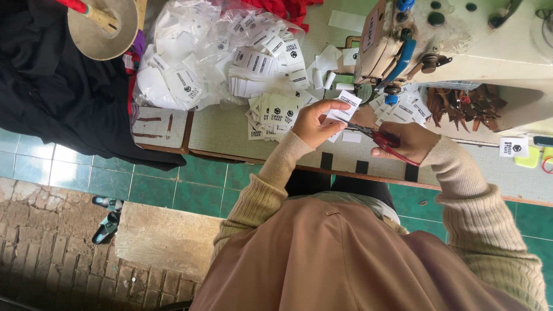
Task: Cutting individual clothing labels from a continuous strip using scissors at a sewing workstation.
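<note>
Nearest the camera, beige knit sleeves lead up to both hands at the near edge of the surface (230,135), in front of the sewing machine (461,40). The right hand (406,143) is closed around red-handled scissors (383,141), whose blades point toward the other hand. The left hand (311,124), just left of the machine's base, pinches a small white fabric label (347,106) between thumb and fingers, lifted just above the surface. Beyond the left hand, further left of the machine, lies a loose pile of matching labels (273,112), and behind that an open clear plastic bag (196,52) full of more. Right of the needle area, under the machine's arm, sits a bundle of brown strips (461,106).
</note>
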